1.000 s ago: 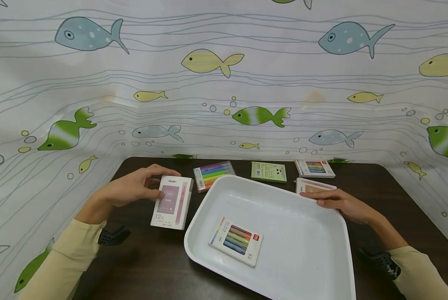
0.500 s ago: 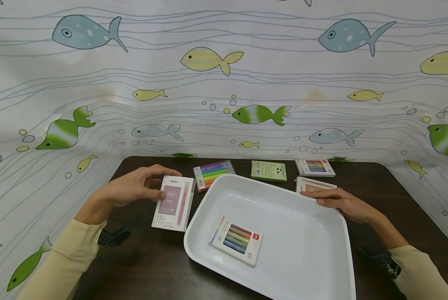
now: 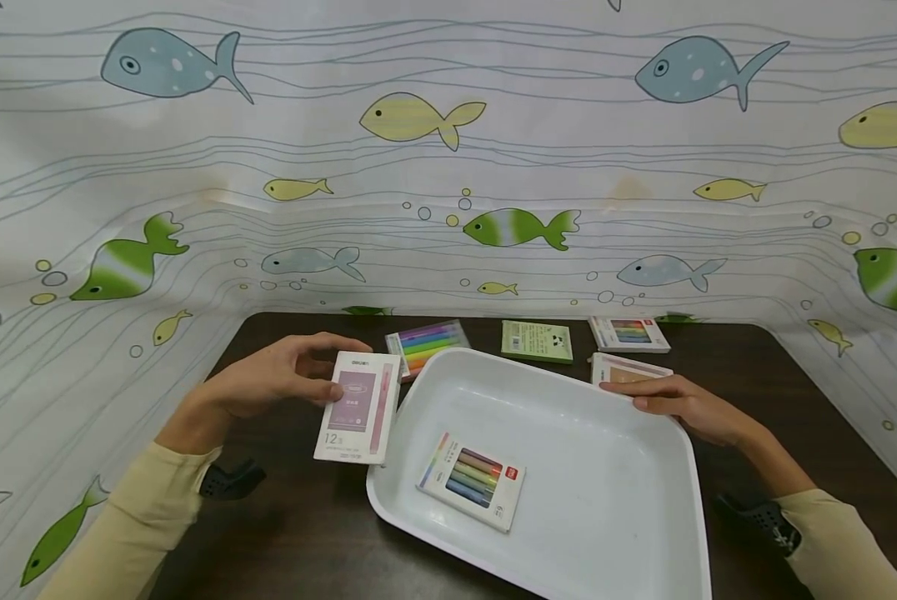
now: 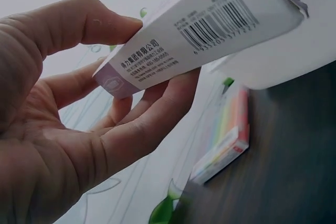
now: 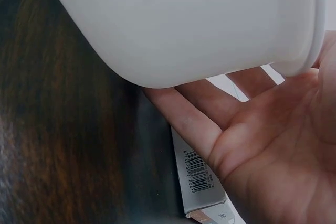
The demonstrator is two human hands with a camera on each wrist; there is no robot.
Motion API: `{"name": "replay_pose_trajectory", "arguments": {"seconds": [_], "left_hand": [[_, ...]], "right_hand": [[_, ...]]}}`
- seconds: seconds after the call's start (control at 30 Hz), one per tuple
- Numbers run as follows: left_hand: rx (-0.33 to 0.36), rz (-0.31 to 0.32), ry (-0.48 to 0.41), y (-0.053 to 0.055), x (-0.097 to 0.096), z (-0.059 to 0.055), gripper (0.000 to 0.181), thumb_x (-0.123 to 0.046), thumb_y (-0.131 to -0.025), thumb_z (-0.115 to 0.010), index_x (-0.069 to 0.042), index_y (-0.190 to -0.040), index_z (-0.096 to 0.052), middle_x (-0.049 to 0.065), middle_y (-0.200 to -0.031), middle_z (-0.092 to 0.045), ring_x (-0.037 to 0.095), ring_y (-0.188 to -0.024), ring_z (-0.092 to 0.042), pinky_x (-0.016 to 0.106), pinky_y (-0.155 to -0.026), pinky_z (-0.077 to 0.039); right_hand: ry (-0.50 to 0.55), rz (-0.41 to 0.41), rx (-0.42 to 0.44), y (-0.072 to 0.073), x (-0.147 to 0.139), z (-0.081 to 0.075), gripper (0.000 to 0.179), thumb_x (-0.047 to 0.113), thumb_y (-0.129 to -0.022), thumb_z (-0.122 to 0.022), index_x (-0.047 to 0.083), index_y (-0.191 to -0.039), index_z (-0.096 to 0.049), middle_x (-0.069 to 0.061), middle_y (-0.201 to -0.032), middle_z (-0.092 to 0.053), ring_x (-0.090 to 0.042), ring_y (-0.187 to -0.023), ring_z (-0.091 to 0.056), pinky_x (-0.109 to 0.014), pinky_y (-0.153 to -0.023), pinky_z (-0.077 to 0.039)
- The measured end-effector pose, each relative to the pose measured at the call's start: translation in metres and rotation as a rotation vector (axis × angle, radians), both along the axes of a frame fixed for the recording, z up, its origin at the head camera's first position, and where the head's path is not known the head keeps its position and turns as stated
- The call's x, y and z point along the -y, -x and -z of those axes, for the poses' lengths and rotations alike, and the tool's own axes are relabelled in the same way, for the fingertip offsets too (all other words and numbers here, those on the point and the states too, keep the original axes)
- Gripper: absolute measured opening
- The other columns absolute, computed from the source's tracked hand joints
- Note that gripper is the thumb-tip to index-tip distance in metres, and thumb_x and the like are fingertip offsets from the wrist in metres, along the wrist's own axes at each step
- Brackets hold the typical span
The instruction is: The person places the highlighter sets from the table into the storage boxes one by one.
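My left hand [image 3: 276, 379] pinches a white and mauve cardboard box [image 3: 358, 408], marked 12, by its left side. The box is held up at the left end of a white tray [image 3: 591, 500], its lower right corner overlapping the tray's rim in the head view. Barcode and print show on the box's narrow side in the left wrist view. My right hand [image 3: 692, 408] grips the tray's far right edge, thumb at the rim and fingers against the outer wall [image 5: 199, 35]. Inside the tray lies a flat white box of colored crayons [image 3: 473, 482] with a window.
Behind the tray lie a pack of rainbow-colored pens [image 3: 428, 343], a green box [image 3: 537, 342] with a panda picture, and another white windowed box [image 3: 629, 336]. A white box with an orange-brown panel [image 3: 628, 368] is partly hidden by the tray and right hand. Fish-patterned cloth [image 3: 448, 183] surrounds the dark table.
My left hand has carried the white and mauve box slightly right, so it now overlaps the tray's left rim. The right hand and tray stay put.
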State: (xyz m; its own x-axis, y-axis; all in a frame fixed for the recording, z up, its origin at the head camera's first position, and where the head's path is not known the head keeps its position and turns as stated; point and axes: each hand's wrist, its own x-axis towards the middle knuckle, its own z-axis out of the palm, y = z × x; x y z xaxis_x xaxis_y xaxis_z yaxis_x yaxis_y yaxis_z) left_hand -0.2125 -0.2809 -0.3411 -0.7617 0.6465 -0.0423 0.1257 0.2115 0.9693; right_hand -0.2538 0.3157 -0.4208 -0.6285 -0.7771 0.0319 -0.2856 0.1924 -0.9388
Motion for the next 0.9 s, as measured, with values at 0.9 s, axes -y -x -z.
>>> {"name": "replay_pose_trajectory", "arguments": {"seconds": [0.9], "left_hand": [[0.055, -0.102, -0.001, -0.012, -0.041, 0.010, 0.059, -0.010, -0.089, -0.080, -0.008, -0.143, -0.057, 0.020, -0.137, -0.052, 0.041, -0.107, -0.065, 0.052, -0.086, -0.056]], "right_hand": [[0.007, -0.016, 0.012, 0.001, -0.002, -0.001, 0.043, -0.001, -0.109, -0.038, -0.004, -0.151, -0.044, -0.026, -0.161, -0.026, -0.018, -0.132, -0.054, -0.045, -0.091, -0.055]]}}
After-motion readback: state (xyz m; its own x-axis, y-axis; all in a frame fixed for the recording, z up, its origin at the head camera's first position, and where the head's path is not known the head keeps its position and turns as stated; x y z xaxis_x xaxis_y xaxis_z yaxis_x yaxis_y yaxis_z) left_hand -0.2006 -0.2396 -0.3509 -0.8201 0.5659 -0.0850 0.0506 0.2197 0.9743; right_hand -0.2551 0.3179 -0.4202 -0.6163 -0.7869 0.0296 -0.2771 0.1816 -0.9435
